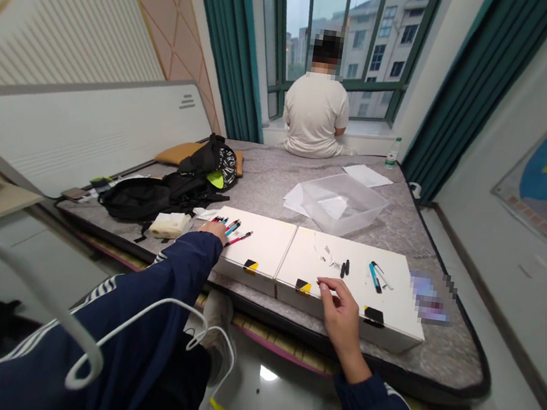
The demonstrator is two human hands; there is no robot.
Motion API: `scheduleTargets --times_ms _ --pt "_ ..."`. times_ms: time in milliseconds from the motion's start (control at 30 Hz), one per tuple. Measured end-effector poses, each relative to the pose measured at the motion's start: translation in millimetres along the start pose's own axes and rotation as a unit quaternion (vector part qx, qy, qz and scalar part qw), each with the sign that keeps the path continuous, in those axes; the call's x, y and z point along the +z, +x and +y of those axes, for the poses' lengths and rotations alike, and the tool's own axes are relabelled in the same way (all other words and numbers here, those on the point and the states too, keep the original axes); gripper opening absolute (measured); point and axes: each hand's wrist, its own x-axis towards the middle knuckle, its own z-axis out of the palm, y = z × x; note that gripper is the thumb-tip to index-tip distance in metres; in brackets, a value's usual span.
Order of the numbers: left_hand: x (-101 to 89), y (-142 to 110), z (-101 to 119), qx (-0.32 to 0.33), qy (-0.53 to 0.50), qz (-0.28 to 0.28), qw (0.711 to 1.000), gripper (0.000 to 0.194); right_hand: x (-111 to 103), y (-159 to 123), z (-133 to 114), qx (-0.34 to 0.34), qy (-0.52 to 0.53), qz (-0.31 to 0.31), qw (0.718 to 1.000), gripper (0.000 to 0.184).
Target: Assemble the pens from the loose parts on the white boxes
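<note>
Two white boxes lie side by side on a grey bed, the left box point(261, 244) and the right box point(355, 276). My left hand point(214, 229) reaches to the left box's far corner and rests on a bunch of coloured pens point(233, 228); its fingers are mostly hidden by the sleeve. My right hand point(340, 311) lies on the near edge of the right box, fingers curled loosely, holding nothing I can see. A blue pen point(374, 276), small black caps point(344, 267) and tiny pen parts point(329, 258) lie on the right box.
A clear plastic bin point(341, 204) with papers stands behind the boxes. A black backpack point(154, 193) and a white packet point(170, 225) lie at left. A person in a pale shirt point(316, 113) sits at the window, back turned. A white cable point(83, 348) crosses my lap.
</note>
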Motion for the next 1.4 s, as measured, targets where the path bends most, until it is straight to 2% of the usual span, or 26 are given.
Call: scheduleTargets --times_ms 100,233,367,500,833,1000,1233,1400 --pt "-0.7 2 1 -0.021 0.021 0.028 0.999 0.033 2 0 1 0.02 0.023 -0.01 0.999 0.021" --pt "-3.5 2 5 0.044 0.02 0.075 0.996 0.048 3 -2 4 0.033 0.042 -0.015 0.998 0.022" --pt "-4.5 1 10 0.085 0.011 0.032 0.996 0.045 3 -3 6 0.04 0.043 -0.014 0.998 0.024" --pt "-4.8 0 13 0.066 0.025 -0.011 0.997 0.035 1 -2 6 0.044 0.038 -0.009 0.998 0.029" --pt "-1.9 1 7 0.032 0.042 0.012 0.998 0.022 1 -4 6 0.06 0.046 -0.037 0.996 0.028" --pt "1.7 1 5 0.009 0.044 0.022 0.999 0.025 2 -4 6 0.059 0.04 -0.04 0.997 0.031" --pt "-5.2 -6 10 -0.006 0.058 0.017 0.998 0.029 5 -6 10 0.075 0.049 -0.063 0.994 0.031" --pt "-7.7 -5 18 -0.016 0.062 0.041 0.997 0.039 2 -3 8 0.05 0.012 -0.07 0.996 0.029"
